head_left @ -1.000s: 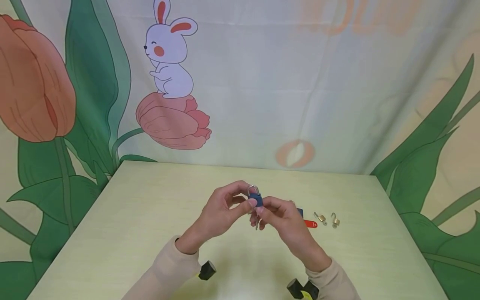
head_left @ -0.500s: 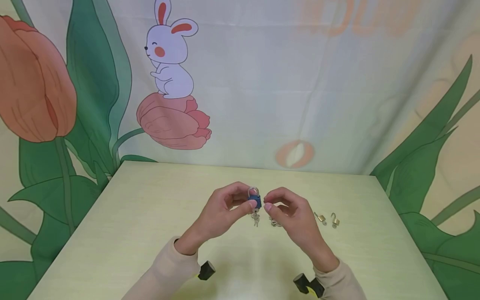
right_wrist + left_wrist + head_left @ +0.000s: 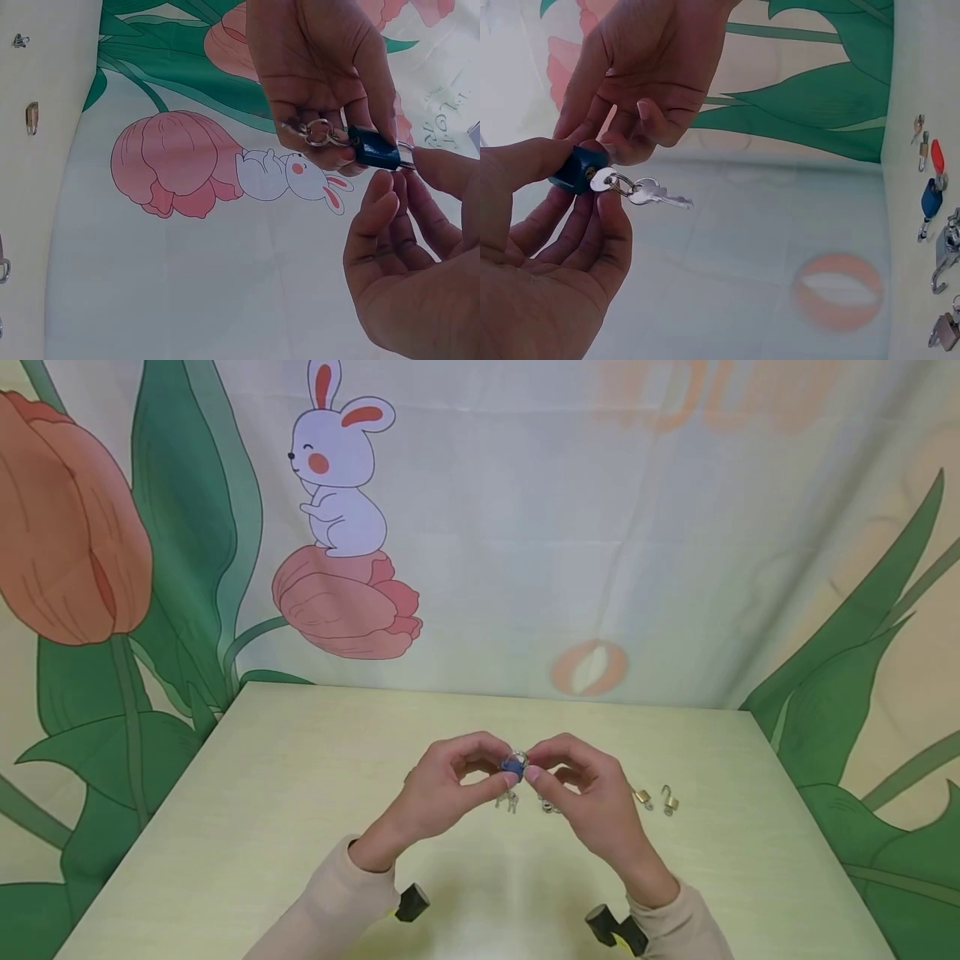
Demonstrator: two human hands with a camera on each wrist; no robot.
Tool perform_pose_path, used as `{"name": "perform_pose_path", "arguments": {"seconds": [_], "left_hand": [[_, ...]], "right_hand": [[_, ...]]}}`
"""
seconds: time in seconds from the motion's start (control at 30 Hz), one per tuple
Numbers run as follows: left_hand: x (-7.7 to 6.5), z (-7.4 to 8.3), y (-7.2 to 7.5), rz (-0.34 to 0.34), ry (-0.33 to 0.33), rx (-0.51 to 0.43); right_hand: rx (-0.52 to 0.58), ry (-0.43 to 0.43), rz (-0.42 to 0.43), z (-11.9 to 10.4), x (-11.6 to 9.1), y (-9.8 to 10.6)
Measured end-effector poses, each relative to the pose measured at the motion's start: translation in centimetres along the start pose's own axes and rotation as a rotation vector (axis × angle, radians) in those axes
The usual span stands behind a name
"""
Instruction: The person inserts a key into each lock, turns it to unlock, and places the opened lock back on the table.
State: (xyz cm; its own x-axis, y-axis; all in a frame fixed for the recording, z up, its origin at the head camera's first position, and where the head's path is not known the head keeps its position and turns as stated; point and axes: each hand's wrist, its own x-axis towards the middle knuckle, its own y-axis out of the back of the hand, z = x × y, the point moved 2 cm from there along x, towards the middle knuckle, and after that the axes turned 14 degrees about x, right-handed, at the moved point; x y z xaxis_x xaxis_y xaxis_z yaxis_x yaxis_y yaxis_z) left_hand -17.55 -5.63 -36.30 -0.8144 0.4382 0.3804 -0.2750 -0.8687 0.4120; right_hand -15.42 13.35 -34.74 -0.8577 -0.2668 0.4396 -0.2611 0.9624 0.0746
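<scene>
A small blue padlock (image 3: pixel 513 767) with a silver shackle is held up over the table between both hands. My left hand (image 3: pixel 448 785) pinches its body between thumb and fingers. From the bottom of the lock hang silver keys (image 3: pixel 656 193) on rings; one key sits in the keyhole in the left wrist view. The thumb and forefinger of my right hand (image 3: pixel 585 789) pinch the shackle (image 3: pixel 406 155) at the lock's other end. Part of the shackle is hidden behind those fingertips.
Brass padlocks (image 3: pixel 670 800) lie on the table (image 3: pixel 247 827) right of the hands. The left wrist view shows a red tag (image 3: pixel 937 155), a blue piece (image 3: pixel 931 199) and silver padlocks (image 3: pixel 946 331) there too. A printed curtain (image 3: pixel 487 527) stands behind the table.
My right hand has let go of the keys below the lock, drawn off to the right, then come to the shackle. The padlock has tipped, its shackle turning toward the right hand.
</scene>
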Motion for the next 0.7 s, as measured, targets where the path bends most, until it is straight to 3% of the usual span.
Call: {"name": "perform_pose_path", "arguments": {"seconds": [0.5,0.7], "left_hand": [[-0.07,-0.42,-0.41,-0.094,-0.068,-0.022],[-0.14,-0.57,-0.48,-0.121,-0.057,-0.024]], "right_hand": [[-0.038,0.043,-0.012,0.22,0.09,0.00],[-0.055,0.045,-0.041,0.07,0.09,0.06]]}}
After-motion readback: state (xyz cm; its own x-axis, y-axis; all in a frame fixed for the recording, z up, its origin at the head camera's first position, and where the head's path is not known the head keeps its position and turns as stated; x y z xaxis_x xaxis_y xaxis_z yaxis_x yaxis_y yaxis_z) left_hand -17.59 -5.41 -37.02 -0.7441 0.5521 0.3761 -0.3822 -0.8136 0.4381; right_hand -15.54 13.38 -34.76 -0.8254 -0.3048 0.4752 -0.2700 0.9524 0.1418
